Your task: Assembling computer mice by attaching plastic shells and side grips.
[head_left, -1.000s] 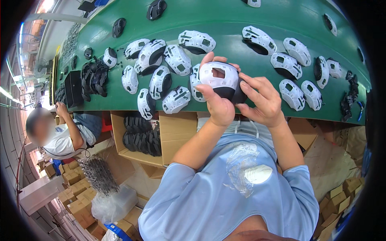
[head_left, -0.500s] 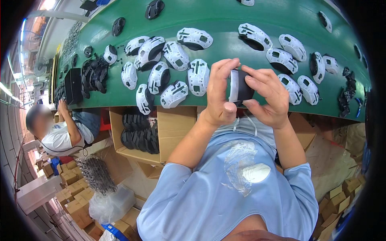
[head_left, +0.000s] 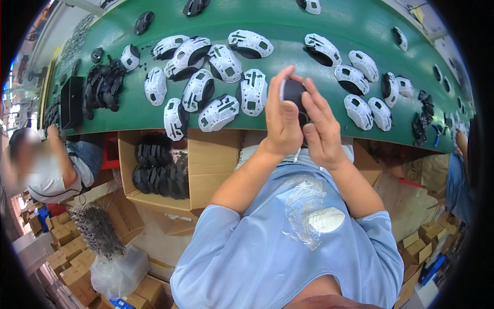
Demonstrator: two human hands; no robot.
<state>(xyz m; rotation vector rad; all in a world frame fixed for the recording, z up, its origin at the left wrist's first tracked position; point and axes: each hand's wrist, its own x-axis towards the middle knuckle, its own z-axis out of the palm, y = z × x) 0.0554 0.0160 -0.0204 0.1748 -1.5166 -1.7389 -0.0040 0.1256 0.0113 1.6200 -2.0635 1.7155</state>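
Both hands hold one black-and-white mouse shell (head_left: 294, 93) above the near edge of the green conveyor belt (head_left: 288, 26). My left hand (head_left: 282, 116) wraps its left side with fingers pointing up. My right hand (head_left: 321, 126) presses against its right side, covering most of it. Several white mouse shells (head_left: 222, 82) lie on the belt just left of the hands, and more white shells (head_left: 363, 82) lie to the right. A clear plastic bag with a white piece (head_left: 314, 213) rests on my lap.
An open cardboard box (head_left: 206, 159) holding black shell parts (head_left: 157, 172) stands under the belt at the left. Black parts (head_left: 103, 87) pile at the belt's far left. A seated person (head_left: 46, 165) works at left. Another person's sleeve (head_left: 458, 175) is at right. Cartons cover the floor.
The shell has been turned from white top facing me to edge-on with its dark side showing. Both hands closed in tighter around it.
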